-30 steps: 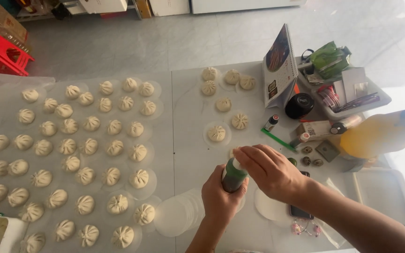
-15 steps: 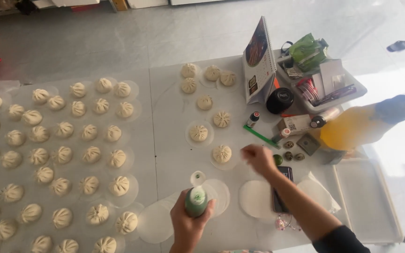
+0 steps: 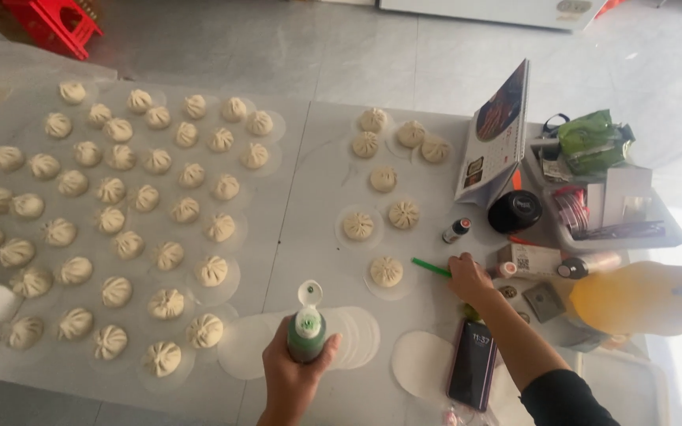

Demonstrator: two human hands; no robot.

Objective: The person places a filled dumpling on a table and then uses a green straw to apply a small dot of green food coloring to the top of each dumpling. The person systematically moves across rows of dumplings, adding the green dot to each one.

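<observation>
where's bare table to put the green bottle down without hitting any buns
Barest patch: the strip of table between the big field of buns and the small cluster of buns. Below it lie paper rounds, where the left hand holds the green bottle. Crowded: near the right hand, with phone, tray and small bottles.

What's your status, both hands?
Left hand grips green bottle, cap flipped open. Right hand on green stick beside bun. Phone under right forearm.
</observation>
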